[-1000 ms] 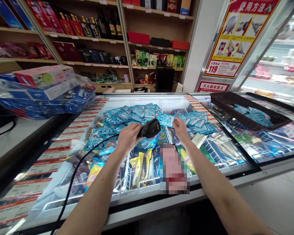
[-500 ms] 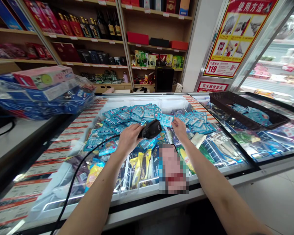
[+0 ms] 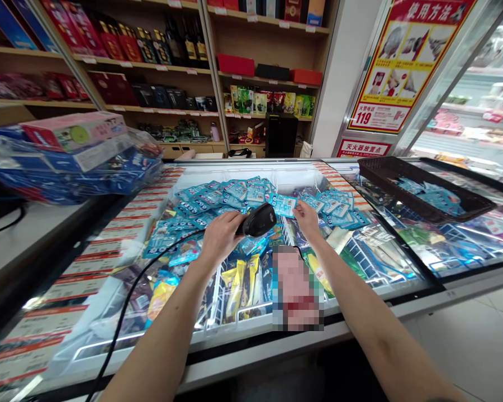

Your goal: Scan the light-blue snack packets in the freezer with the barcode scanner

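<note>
My left hand (image 3: 221,235) is closed around a black corded barcode scanner (image 3: 257,221), whose head points to the right. Between the thumb and fingers of my right hand (image 3: 307,218), a light-blue packet (image 3: 284,205) is pinched by its right end. The packet lies just beyond the scanner's head, with its printed face up. Many similar blue packets (image 3: 201,202) are heaped on the freezer's glass top to the left, and a smaller pile (image 3: 339,207) lies to the right of my right hand.
Below the glass are wire baskets with yellow ice-cream packs (image 3: 242,282). A pixelated pink object (image 3: 295,285) rests near the front edge. A brown tray (image 3: 427,162) holding blue packets is at right; plastic-wrapped boxes (image 3: 75,162) are at left. The scanner's cable (image 3: 128,296) crosses the left side.
</note>
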### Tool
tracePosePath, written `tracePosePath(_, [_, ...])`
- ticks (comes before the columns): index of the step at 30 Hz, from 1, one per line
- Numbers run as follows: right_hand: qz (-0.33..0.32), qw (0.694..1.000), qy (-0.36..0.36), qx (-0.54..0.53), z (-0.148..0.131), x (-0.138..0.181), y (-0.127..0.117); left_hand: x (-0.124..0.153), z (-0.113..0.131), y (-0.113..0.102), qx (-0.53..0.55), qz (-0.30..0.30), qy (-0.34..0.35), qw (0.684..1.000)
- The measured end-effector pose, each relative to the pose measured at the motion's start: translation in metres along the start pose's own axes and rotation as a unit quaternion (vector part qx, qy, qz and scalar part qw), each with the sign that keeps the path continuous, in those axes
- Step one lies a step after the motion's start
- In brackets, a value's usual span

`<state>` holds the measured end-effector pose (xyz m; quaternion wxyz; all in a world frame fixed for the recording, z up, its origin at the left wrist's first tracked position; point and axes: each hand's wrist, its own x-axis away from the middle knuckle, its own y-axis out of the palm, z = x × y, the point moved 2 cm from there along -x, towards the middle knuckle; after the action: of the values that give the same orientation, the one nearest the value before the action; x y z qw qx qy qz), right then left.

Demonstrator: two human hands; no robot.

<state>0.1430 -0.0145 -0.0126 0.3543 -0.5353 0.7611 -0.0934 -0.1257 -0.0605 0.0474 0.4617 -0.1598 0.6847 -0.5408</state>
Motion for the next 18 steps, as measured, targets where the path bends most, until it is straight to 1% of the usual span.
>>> tracePosePath(3, [0.021, 1.0, 0.002, -0.004, -0.003, 0.002, -0.003, 0.0, -0.003, 0.001, -0.01, 0.0, -0.004, 1.0])
tracePosePath(8, [0.083, 0.996, 0.006, 0.016, -0.007, 0.007, -0.011, 0.003, -0.013, 0.001, -0.021, 0.009, -0.011, 1.0])
tracePosePath(14, [0.122, 0.985, 0.026, 0.123, -0.005, 0.007, -0.02, 0.005, -0.025, -0.005, -0.038, 0.033, -0.051, 0.997])
tracePosePath(18, [0.127, 0.971, 0.049, 0.199, 0.001, 0.006, -0.037, 0.005, -0.028, -0.009, -0.041, 0.038, -0.058, 0.997])
